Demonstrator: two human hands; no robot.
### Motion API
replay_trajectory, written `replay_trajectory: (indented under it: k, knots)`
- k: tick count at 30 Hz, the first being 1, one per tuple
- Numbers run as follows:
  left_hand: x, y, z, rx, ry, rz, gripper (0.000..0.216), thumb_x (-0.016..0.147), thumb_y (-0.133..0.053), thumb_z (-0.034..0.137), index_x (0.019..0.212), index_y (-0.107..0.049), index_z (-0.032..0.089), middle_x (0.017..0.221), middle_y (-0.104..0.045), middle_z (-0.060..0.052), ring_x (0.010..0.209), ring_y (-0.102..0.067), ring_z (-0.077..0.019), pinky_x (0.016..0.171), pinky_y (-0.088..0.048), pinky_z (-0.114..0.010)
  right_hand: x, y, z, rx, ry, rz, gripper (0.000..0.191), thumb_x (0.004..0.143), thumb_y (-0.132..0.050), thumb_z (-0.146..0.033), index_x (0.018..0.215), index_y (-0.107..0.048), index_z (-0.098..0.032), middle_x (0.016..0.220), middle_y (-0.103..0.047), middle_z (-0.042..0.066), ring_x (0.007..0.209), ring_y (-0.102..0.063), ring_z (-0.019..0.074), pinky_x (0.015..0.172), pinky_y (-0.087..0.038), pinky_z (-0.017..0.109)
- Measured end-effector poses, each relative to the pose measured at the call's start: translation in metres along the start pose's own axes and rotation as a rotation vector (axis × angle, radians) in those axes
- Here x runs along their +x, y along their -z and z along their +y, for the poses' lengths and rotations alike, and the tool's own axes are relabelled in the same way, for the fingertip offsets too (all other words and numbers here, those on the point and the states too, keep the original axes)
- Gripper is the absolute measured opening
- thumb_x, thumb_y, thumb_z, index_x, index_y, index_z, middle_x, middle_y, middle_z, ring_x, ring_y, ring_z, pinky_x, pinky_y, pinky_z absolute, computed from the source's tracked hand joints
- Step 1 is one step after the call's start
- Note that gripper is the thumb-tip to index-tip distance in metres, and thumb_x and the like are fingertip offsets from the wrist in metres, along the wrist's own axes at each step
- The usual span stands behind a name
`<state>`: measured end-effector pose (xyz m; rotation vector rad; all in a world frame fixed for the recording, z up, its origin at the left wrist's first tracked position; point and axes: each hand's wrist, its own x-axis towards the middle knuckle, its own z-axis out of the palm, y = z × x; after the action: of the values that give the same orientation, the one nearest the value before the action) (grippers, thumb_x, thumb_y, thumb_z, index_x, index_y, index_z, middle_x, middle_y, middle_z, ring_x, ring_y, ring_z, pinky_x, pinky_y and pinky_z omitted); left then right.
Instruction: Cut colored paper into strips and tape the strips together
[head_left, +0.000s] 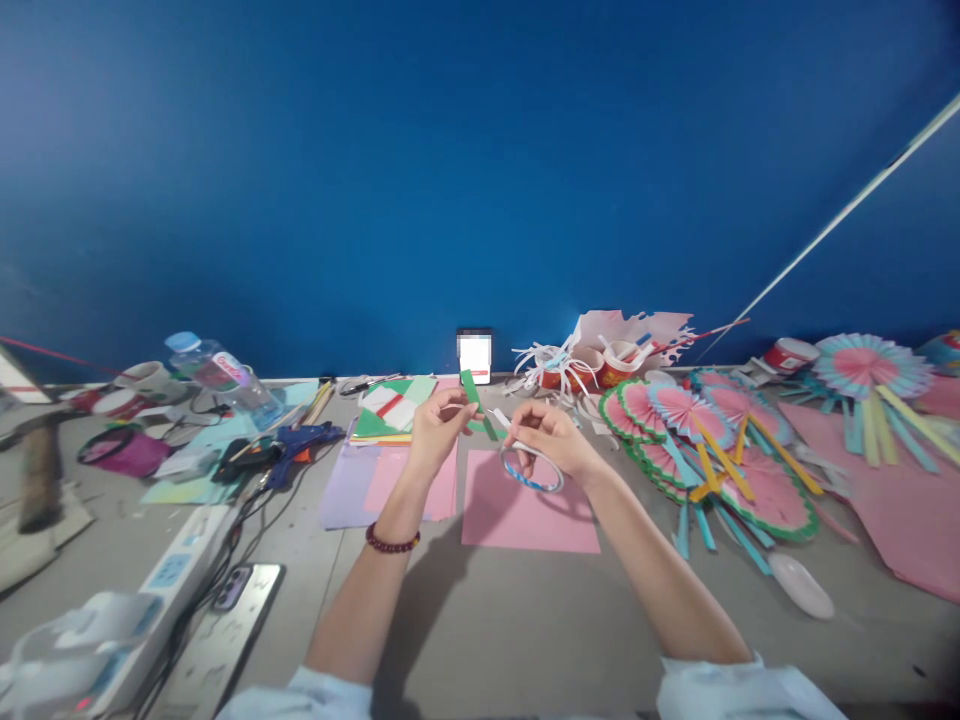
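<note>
My left hand [441,428] pinches a narrow green paper strip [470,386] upright between thumb and fingertips. Just to its right, my right hand [549,440] is closed on a thin roll of tape [534,484], a white ring with blue on its inner side. A short white end of the tape points up-left from the fingers toward the green strip. Both hands are raised over a pink paper sheet [517,525]. Behind and left of my left hand are green and white paper pieces [390,405], above lilac sheets [343,490].
Pink paper fans [750,480] with coloured strips crowd the right, near a white spoon-like piece [801,586]. A lit phone [475,358] leans on the blue wall. At left are a bottle [225,370], a blue glue gun [296,448], a power strip [169,580] and another phone [225,640].
</note>
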<state>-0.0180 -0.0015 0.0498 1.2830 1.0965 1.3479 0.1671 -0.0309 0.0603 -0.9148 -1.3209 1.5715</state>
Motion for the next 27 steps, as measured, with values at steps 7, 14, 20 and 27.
replay_trajectory:
  k: [7,14,20,27]
  knots:
    - [-0.007,-0.008,0.011,-0.012,0.054,-0.046,0.034,0.066,-0.073,0.047,0.07,-0.063,0.014,0.071,-0.065,-0.003,0.074,-0.069,-0.0198,0.066,-0.059,-0.03,-0.002,-0.003,0.003,-0.04,-0.024,-0.029,0.032,0.071,-0.071,-0.043,0.079,-0.052,-0.019,0.066,-0.067,-0.001,0.041,-0.058,0.0103,0.039,-0.05,0.023]
    - [-0.007,-0.007,0.013,0.121,-0.006,-0.028,0.031,0.072,-0.067,0.043,0.059,-0.062,0.015,0.054,-0.059,0.0,0.047,-0.056,-0.0108,0.045,-0.048,-0.021,-0.002,-0.004,0.006,-0.054,-0.037,-0.045,0.029,0.073,-0.069,-0.041,0.08,-0.052,-0.019,0.066,-0.067,-0.001,0.042,-0.059,0.0111,0.042,-0.051,0.024]
    - [-0.005,-0.007,0.005,0.046,0.041,0.048,0.027,0.062,-0.075,0.035,0.076,-0.067,0.013,0.053,-0.061,0.0,0.043,-0.053,-0.0097,0.04,-0.043,-0.02,-0.002,-0.002,0.006,-0.096,-0.014,-0.004,0.027,0.073,-0.069,-0.04,0.079,-0.053,-0.019,0.067,-0.068,0.0,0.04,-0.057,0.0095,0.038,-0.047,0.021]
    - [-0.006,-0.011,0.001,-0.042,0.067,0.007,0.03,0.062,-0.077,0.039,0.073,-0.069,0.013,0.066,-0.067,-0.003,0.061,-0.063,-0.0146,0.051,-0.056,-0.024,-0.006,-0.004,-0.001,-0.212,-0.062,0.067,0.023,0.076,-0.064,-0.042,0.078,-0.054,-0.021,0.036,-0.047,-0.009,0.024,-0.037,0.0071,0.024,-0.027,0.016]
